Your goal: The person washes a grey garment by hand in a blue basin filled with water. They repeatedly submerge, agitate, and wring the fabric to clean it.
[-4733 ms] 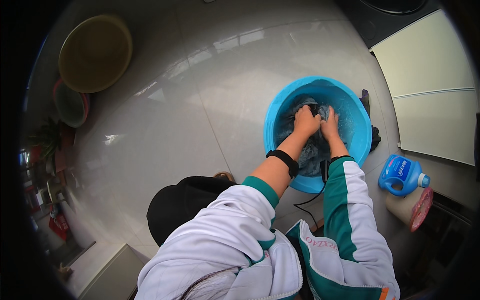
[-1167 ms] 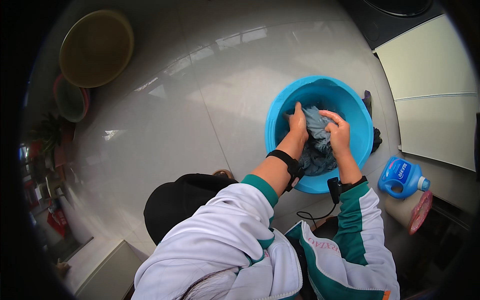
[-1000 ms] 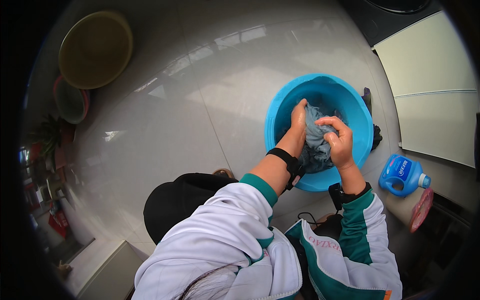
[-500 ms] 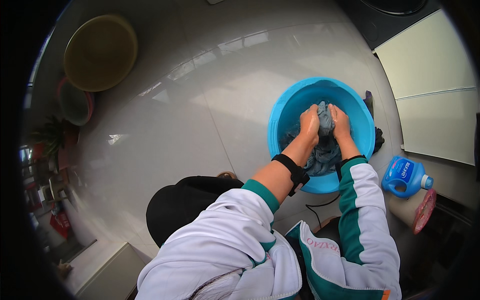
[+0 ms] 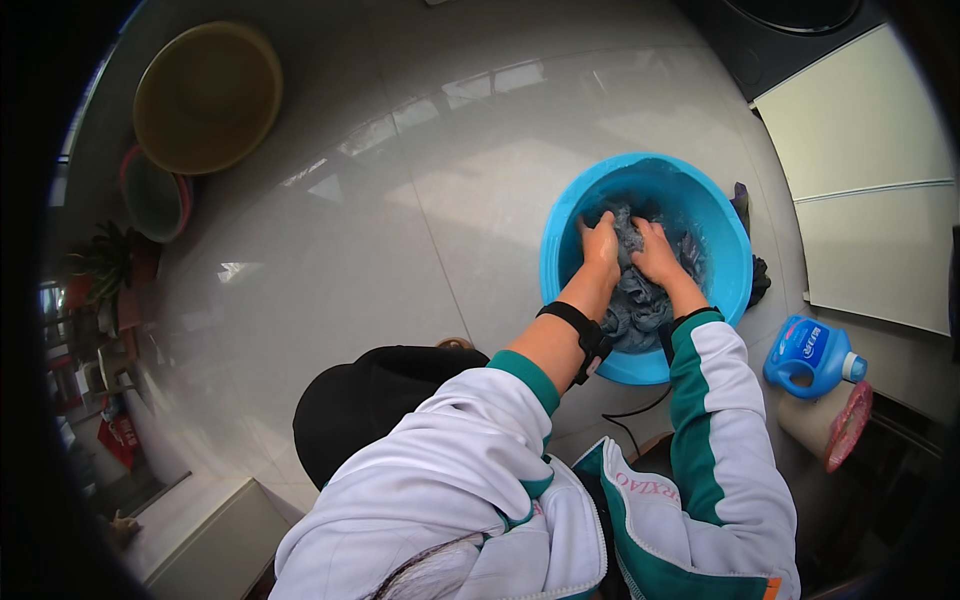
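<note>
Partly hidden, left hand [image 5: 602,246], right hand [image 5: 657,256], on grey cloth [image 5: 640,305], in blue basin [image 5: 736,260]; fingers [image 5: 648,231], grip unclear.

Bright reflections [image 5: 495,82] streak glossy grey floor tiles [image 5: 350,240] near a cream two-panelled cabinet [image 5: 860,130].

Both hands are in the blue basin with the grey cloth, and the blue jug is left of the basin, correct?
Not quite: the head view shows the blue jug to the right of the blue basin, not left. The rest stands.
</note>
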`<state>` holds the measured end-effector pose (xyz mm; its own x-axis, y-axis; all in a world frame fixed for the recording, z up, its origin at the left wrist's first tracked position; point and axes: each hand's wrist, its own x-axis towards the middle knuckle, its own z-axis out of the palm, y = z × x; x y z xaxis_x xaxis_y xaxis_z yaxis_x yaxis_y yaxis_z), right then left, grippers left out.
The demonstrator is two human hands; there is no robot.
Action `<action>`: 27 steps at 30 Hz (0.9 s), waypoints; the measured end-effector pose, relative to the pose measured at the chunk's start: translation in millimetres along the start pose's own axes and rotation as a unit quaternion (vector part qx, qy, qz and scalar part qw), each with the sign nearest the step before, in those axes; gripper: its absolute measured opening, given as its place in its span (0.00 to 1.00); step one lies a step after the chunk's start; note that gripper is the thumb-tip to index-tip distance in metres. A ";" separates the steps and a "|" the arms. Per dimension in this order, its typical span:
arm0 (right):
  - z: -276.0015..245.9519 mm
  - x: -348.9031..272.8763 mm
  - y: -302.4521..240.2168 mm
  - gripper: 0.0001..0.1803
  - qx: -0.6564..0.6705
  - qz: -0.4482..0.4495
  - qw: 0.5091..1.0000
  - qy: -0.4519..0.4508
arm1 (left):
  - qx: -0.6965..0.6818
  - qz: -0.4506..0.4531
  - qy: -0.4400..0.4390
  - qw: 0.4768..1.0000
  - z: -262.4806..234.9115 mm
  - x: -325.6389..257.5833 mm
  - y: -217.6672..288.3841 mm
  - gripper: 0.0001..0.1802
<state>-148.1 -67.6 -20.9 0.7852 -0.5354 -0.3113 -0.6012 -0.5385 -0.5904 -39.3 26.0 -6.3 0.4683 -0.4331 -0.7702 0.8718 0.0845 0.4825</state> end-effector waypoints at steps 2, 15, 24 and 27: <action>-2.1 0.2 -3.6 0.32 -0.040 0.091 0.987 0.122 | -0.018 -0.003 -0.003 1.000 1.5 3.6 -2.0 0.40; -56.1 -78.9 -142.5 0.12 0.193 -0.094 0.961 0.175 | -0.082 -0.090 -0.164 0.979 1.4 26.0 -3.5 0.22; -26.9 -19.0 -67.5 0.20 0.057 0.069 0.963 0.254 | -0.070 -0.050 -0.127 0.988 15.0 -10.8 -2.4 0.17; -22.6 2.4 -18.5 0.26 0.036 0.092 0.971 0.218 | 0.018 0.029 -0.084 0.996 22.2 -21.7 8.7 0.19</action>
<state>-138.5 -73.6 6.1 0.5187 -0.8512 -0.0803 -0.7012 -0.3698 -0.6096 -45.1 16.2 23.9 0.4838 -0.5733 -0.6613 0.8373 0.0833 0.5403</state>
